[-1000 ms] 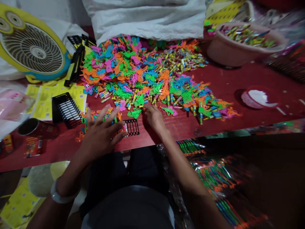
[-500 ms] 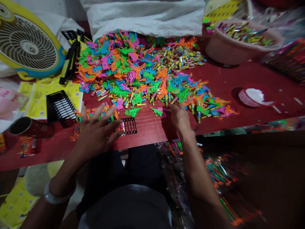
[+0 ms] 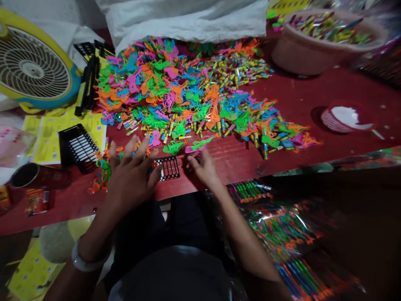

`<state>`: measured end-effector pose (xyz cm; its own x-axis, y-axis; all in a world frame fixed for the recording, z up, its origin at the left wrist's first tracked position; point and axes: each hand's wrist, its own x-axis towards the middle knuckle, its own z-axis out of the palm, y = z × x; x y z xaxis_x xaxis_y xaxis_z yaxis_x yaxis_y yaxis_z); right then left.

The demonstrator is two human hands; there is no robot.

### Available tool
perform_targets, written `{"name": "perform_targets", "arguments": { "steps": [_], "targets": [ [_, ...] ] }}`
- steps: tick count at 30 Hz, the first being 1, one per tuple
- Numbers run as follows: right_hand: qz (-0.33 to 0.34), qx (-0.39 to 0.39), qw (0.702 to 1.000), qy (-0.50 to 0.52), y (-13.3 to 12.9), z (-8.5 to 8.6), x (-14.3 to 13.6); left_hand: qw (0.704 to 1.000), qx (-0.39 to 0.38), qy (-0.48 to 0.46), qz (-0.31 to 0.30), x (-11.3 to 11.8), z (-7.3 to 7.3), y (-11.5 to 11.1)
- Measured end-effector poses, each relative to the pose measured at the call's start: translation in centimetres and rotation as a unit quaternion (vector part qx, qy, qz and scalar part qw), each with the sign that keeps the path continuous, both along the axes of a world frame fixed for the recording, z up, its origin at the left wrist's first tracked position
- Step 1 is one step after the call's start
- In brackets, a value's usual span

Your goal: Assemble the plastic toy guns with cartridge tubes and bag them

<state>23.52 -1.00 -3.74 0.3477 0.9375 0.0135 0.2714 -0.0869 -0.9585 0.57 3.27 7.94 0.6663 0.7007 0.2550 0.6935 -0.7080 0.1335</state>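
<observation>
The left hand [image 3: 133,179] lies palm down with its fingers spread over a packed row of coloured plastic toys [image 3: 103,167]. The row seems to sit in a black slotted rack [image 3: 171,168], whose bare slots show just to the hand's right, so I judge it partly filled, with the right end left to do. The right hand [image 3: 205,169] is half curled near the rack's right end; whether its fingertips pinch anything I cannot tell. A green plastic toy piece [image 3: 200,144] lies at its far side. Beyond spreads a large heap of loose toy pieces [image 3: 156,79] with small wrapped tubes [image 3: 238,69] at its far right, so much appears left. Near right, below the table edge, bagged rows of toys [image 3: 275,225] look finished.
</observation>
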Motion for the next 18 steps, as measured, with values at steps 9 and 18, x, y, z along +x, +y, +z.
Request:
{"name": "perform_targets", "arguments": {
  "steps": [9,18],
  "targets": [
    [0.040,-0.013,0.982,0.182,4.0,-0.7,-3.8,1.000,-0.001,0.011,0.007,-0.2,0.2,0.0],
    [0.096,0.046,0.992,0.075,4.6,-0.7,-6.5,1.000,0.002,0.029,0.007,-0.3,0.6,0.0]
  ]
}}
